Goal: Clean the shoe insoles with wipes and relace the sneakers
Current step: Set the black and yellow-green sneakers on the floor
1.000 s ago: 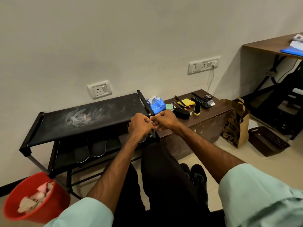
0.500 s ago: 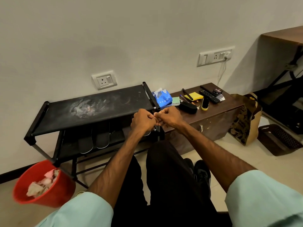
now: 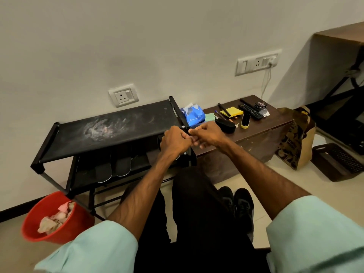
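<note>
My left hand (image 3: 175, 141) and my right hand (image 3: 208, 134) meet with curled fingers in front of the right corner of the black shoe rack (image 3: 118, 131). Nothing shows between the fingers; whatever they may pinch is hidden. Two dark insoles (image 3: 123, 164) lie side by side on the rack's lower shelf. A pair of black sneakers (image 3: 239, 205) stands on the floor to the right of my legs. The blue wipes pack (image 3: 193, 115) lies on the brown cabinet (image 3: 256, 133), just beyond my hands.
A red bucket (image 3: 65, 231) with crumpled used wipes stands on the floor at the left. Brushes, a remote (image 3: 250, 110), pens and sticky notes lie on the cabinet. A paper bag (image 3: 295, 138) and a dark basket (image 3: 338, 162) stand on the floor at the right.
The view has shifted, so the scene sits differently in frame. My two hands stay pressed together at the rack's corner with little visible movement.
</note>
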Motion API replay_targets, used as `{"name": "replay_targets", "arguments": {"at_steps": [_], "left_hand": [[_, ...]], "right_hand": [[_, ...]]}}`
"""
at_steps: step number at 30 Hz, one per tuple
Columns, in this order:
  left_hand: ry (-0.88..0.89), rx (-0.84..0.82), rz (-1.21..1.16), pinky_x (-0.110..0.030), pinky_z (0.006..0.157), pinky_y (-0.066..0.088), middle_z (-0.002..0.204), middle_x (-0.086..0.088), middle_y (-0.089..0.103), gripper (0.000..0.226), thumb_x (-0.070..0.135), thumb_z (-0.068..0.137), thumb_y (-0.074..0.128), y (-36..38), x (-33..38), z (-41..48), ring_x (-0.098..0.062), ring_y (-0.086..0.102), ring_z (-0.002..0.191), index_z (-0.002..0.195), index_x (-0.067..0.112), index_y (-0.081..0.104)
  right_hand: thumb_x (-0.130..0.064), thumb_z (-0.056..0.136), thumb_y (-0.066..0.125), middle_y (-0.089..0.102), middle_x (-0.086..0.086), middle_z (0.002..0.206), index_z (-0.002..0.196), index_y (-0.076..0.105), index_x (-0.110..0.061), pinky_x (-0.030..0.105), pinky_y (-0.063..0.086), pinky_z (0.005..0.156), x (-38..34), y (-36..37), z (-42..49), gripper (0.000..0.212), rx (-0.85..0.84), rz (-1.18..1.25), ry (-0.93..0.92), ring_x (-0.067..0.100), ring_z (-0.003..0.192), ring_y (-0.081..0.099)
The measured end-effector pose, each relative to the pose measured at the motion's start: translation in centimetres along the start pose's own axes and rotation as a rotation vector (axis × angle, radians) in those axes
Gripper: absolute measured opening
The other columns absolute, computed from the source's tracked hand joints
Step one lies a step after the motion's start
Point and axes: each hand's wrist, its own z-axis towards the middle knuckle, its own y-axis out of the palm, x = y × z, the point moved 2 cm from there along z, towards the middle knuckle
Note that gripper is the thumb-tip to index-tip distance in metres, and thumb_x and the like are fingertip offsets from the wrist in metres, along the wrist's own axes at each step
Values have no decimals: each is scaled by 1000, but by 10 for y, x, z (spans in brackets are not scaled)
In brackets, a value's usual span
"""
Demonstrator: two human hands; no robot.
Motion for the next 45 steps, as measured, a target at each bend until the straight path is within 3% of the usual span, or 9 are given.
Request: {"name": "replay_targets", "arguments": {"at_steps": [7,12,16,19,22,27,32,36,45], "left_hand": [[-4,-198,80,-38,81,58,95,-6,74,32,42,77,61,98,39,14,-28,70,95,95,20,76],[-7,-443,155,-36,82,54,114,-13,67,36,37,89,67,212,40,-2,-33,65,108,112,9,68],[-27,-721,239,-40,97,50,133,-18,59,56,41,91,67,290,18,-24,-36,59,122,133,6,53],[-29,-820,413,-42,109,42,145,-17,49,53,31,97,63,339,-7,-34,-35,49,133,141,8,47],[-69,-882,652,-44,114,35,147,-14,47,50,29,98,58,374,-43,-48,-36,43,137,144,12,45],[-246,-1042,776,-52,115,31,150,-23,42,53,32,103,47,427,-98,-69,-41,41,137,149,6,38],[-319,-1136,747,-50,116,34,157,-18,34,64,36,102,50,462,-133,-86,-40,37,142,157,16,25],[-401,-1129,755,-47,113,38,153,-13,41,61,40,100,53,467,-151,-83,-35,41,140,153,17,35],[-327,-943,683,-34,108,40,140,-8,58,45,33,98,57,450,-119,-56,-27,54,129,138,14,54]], "right_hand": [[-24,98,66,72,17,71,92,72,5,24,48,43,65,-63,-6,31,-4,-47,166,16,50,64],[-26,97,67,74,17,82,92,72,1,33,56,58,189,-87,-24,28,98,11,419,20,63,69],[-22,96,65,67,6,64,77,69,-5,30,58,53,285,-78,-47,26,113,-47,650,14,49,65],[-26,93,64,75,13,92,94,75,-6,32,60,71,353,-63,-62,23,54,-197,780,25,79,74],[-29,93,64,63,13,129,133,57,-12,32,47,95,407,-41,-83,44,-135,-514,816,33,118,60],[-39,89,70,42,15,133,151,36,-22,37,48,100,459,-2,-111,73,-280,-540,945,37,127,46],[-23,88,66,45,19,137,148,42,-11,37,50,100,497,29,-120,65,-271,-426,976,37,125,53],[-24,95,60,49,20,131,132,52,-4,40,51,92,498,39,-119,42,-135,-440,960,40,117,57],[-34,91,67,61,22,120,121,64,-5,38,53,86,472,15,-109,43,10,-319,911,41,108,64]]}}
